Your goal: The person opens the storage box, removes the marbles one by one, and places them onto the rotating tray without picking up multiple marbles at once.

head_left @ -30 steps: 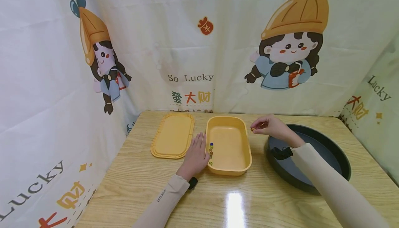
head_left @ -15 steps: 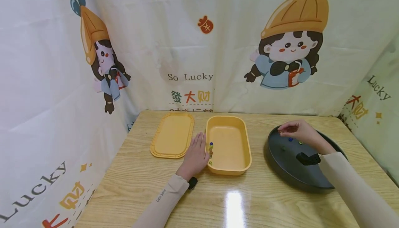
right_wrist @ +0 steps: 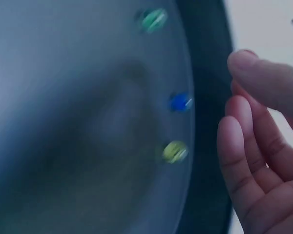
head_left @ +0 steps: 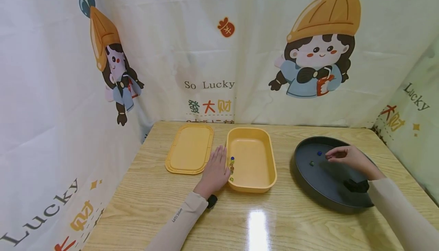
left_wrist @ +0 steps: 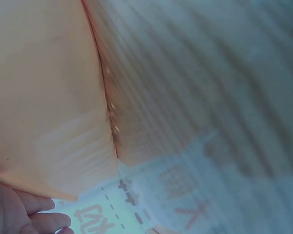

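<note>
My left hand [head_left: 215, 171] lies with straight fingers along the left wall of a yellow plastic box [head_left: 252, 185]; its fingers [left_wrist: 36, 201] show at a corner of the left wrist view. Inside the box, several glass marbles [head_left: 232, 163] line up by that wall. Over a dark round pan [head_left: 317, 184], my right hand [head_left: 353, 160] pinches what looks like a small amber marble [head_left: 328, 157], hidden in the right wrist view. On the pan's floor sit a blue marble [head_left: 319, 153], a green marble [head_left: 311, 163] and a yellow marble [right_wrist: 175, 152], which the hand covers in the head view.
A flat yellow lid [head_left: 190, 148] lies left of the box on the wooden table [head_left: 154, 205]. Printed curtains [head_left: 205, 53] stand close behind the table and along both sides. The pan's raised rim [head_left: 296, 163] faces the box across a gap.
My right hand has travelled rightward from beside the box to over the pan, the small marble seemingly still pinched. My left hand and the marbles in the box have stayed put.
</note>
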Motion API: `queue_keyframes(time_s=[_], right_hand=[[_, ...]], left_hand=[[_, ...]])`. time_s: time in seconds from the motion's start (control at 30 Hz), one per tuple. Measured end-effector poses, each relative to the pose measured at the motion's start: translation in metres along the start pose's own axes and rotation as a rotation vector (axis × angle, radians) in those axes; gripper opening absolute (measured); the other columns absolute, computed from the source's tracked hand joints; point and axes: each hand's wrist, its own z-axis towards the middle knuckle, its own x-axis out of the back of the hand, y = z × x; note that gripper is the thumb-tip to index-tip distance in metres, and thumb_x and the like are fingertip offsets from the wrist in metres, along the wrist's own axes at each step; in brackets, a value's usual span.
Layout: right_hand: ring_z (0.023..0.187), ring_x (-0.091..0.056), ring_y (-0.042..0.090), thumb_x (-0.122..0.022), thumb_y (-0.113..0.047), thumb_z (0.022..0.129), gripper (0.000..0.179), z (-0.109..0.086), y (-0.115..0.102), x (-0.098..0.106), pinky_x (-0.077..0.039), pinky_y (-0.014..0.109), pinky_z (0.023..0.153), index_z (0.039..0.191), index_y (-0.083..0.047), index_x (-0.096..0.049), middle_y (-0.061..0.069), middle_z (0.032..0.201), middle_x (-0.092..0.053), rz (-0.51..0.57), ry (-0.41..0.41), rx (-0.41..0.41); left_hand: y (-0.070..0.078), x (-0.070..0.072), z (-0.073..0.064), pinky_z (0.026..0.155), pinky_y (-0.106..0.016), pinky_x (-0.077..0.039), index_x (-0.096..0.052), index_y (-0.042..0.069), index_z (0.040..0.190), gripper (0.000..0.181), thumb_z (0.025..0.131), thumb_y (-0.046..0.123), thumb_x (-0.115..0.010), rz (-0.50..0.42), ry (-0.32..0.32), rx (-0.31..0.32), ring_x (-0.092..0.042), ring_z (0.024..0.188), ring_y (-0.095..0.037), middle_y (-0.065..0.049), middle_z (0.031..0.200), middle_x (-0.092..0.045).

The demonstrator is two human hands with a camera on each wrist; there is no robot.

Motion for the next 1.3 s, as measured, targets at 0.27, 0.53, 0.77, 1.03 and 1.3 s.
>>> queue_keyframes(time_s=[0.27,0.53,0.77,1.03,1.3], right_hand=[[0.074,-0.064,-0.004,-0.071,-0.011,0.081,0.029,-0.002,0.024,-0.002,-0.053,0.02,0.065,0.1,0.011,-0.068,0.005,0.087,-0.074,-0.001,-0.058,0.0],[0.071,-0.062,-0.003,-0.073,-0.01,0.078,0.027,-0.004,0.034,-0.002,-0.052,0.021,0.064,0.099,0.006,-0.07,0.01,0.09,-0.074,-0.046,-0.066,-0.02],[0.073,-0.062,-0.005,-0.074,-0.011,0.077,0.026,-0.004,0.037,-0.002,-0.052,0.021,0.064,0.098,0.005,-0.071,0.008,0.09,-0.074,-0.057,-0.059,-0.018],[0.072,-0.063,-0.004,-0.073,-0.012,0.078,0.027,-0.004,0.037,-0.001,-0.053,0.021,0.063,0.098,0.006,-0.07,0.005,0.088,-0.074,-0.048,-0.056,0.004],[0.072,-0.062,-0.006,-0.07,-0.012,0.082,0.03,-0.011,0.03,0.006,-0.051,0.016,0.061,0.102,0.01,-0.067,-0.008,0.083,-0.073,-0.019,0.024,0.033]], left_hand=[[0.0,0.0,-0.001,0.119,-0.042,-0.015,-0.016,-0.001,0.15,0.065,0.095,0.025,-0.042,-0.005,-0.001,0.006,-0.015,0.146,-0.029,-0.019,0.156,-0.019],[0.0,-0.001,0.0,0.119,-0.042,-0.015,-0.018,-0.001,0.149,0.064,0.095,0.025,-0.042,-0.02,0.005,0.008,-0.015,0.146,-0.029,-0.019,0.156,-0.02],[0.0,0.001,0.0,0.119,-0.042,-0.015,-0.018,-0.001,0.149,0.064,0.095,0.024,-0.042,-0.03,0.01,0.009,-0.016,0.146,-0.03,-0.019,0.155,-0.02],[0.001,0.005,0.001,0.12,-0.042,-0.014,-0.016,-0.001,0.15,0.065,0.095,0.024,-0.041,-0.041,-0.01,0.021,-0.014,0.146,-0.029,-0.018,0.156,-0.018],[0.0,0.005,0.002,0.119,-0.043,-0.016,-0.018,-0.002,0.149,0.064,0.095,0.024,-0.042,-0.022,0.0,0.0,-0.017,0.145,-0.032,-0.02,0.155,-0.02]])
